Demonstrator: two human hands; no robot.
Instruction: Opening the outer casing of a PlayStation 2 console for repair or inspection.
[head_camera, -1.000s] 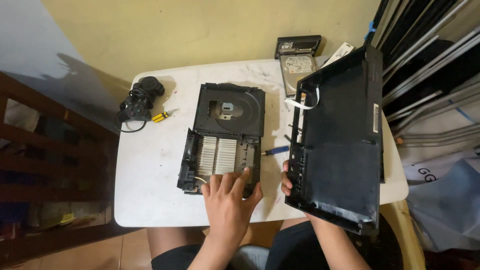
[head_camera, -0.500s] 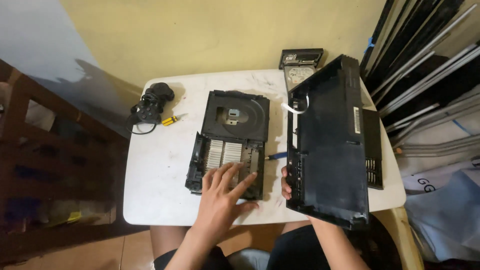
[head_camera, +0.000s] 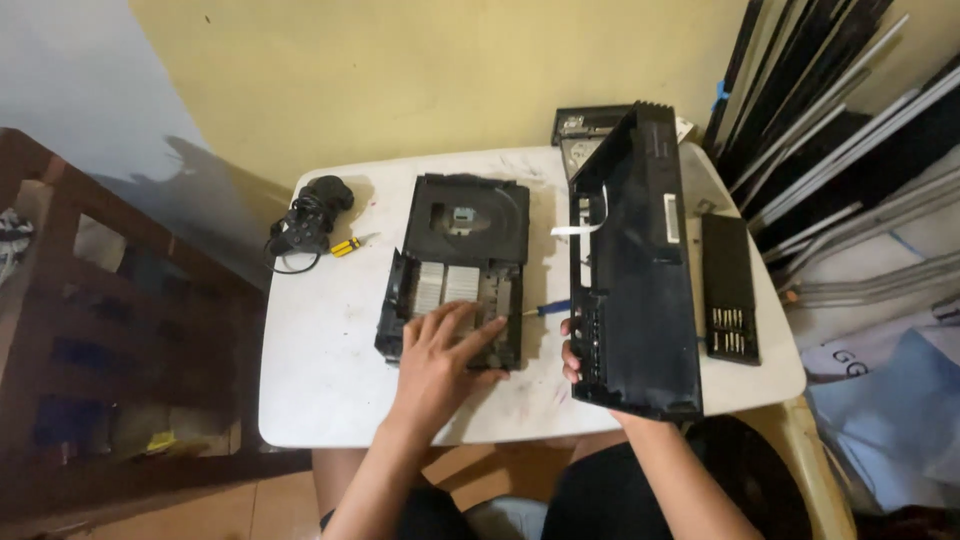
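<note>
An opened black console base (head_camera: 458, 262) with a disc drive and a pale metal block lies in the middle of a white table (head_camera: 320, 350). My left hand (head_camera: 443, 358) lies flat on its near end, fingers spread. My right hand (head_camera: 572, 358) grips the near left edge of the black console cover (head_camera: 635, 270), which stands tilted up on its side to the right of the base. A white ribbon cable (head_camera: 578, 228) hangs from the cover's inner face.
A black game controller (head_camera: 308, 220) and a yellow-handled screwdriver (head_camera: 346, 245) lie at the table's far left. A blue-handled tool (head_camera: 545, 308) sits between base and cover. A flat black panel (head_camera: 730, 287) lies at the right. Dark slats (head_camera: 840, 130) lean against the wall.
My right hand has tipped the cover more upright, which uncovers the flat black panel on the table. My left hand has shifted slightly left on the base.
</note>
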